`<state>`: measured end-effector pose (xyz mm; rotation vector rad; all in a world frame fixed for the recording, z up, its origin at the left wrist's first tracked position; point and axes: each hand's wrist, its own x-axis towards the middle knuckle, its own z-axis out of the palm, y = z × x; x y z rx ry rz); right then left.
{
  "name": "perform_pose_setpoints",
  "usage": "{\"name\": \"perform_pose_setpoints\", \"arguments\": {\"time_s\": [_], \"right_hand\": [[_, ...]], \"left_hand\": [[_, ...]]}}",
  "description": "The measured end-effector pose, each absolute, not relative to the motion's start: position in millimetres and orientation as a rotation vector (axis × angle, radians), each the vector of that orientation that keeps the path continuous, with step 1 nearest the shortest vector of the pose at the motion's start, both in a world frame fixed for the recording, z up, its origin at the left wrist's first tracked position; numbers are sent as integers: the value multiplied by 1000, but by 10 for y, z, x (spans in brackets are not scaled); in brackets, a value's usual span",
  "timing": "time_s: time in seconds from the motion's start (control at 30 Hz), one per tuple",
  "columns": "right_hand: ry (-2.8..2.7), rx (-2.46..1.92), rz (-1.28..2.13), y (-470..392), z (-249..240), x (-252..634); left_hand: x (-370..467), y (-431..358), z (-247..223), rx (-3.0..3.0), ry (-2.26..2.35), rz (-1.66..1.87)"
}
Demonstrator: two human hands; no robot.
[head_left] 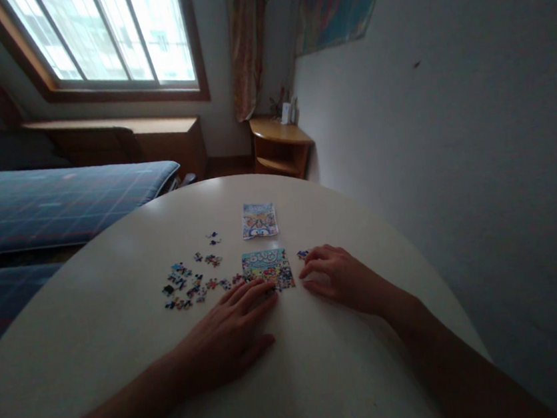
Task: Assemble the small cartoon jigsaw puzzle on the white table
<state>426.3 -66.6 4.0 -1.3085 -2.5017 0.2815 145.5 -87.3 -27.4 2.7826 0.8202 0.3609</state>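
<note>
A partly covered jigsaw puzzle (267, 261) with a colourful cartoon picture lies on the white round table. My left hand (238, 321) rests palm down, its outstretched fingers over the puzzle's lower left edge. To the right of the puzzle, my right hand (333, 273) is on the table with fingers bent and the thumb apart from them. A loose puzzle piece (302, 254) sits at its fingertips; whether they touch it I cannot tell. Several more loose puzzle pieces (180, 277) are spread left of the puzzle, some close to my left fingertips.
Beyond the puzzle lies a small printed packet (258, 220) with a cartoon picture. The white table (298, 381) has a curved edge, with a wall (443, 150) at right. A plaid mattress (56, 201) is at left, and a wooden corner shelf (280, 131) stands behind.
</note>
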Motion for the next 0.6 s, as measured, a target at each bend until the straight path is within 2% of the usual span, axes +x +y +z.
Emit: {"name": "perform_pose_setpoints", "arguments": {"time_s": [0.6], "right_hand": [[-2525,-1237,350,-667,13,4222]], "left_hand": [[1459,-884,-252,2778,805,404]]}}
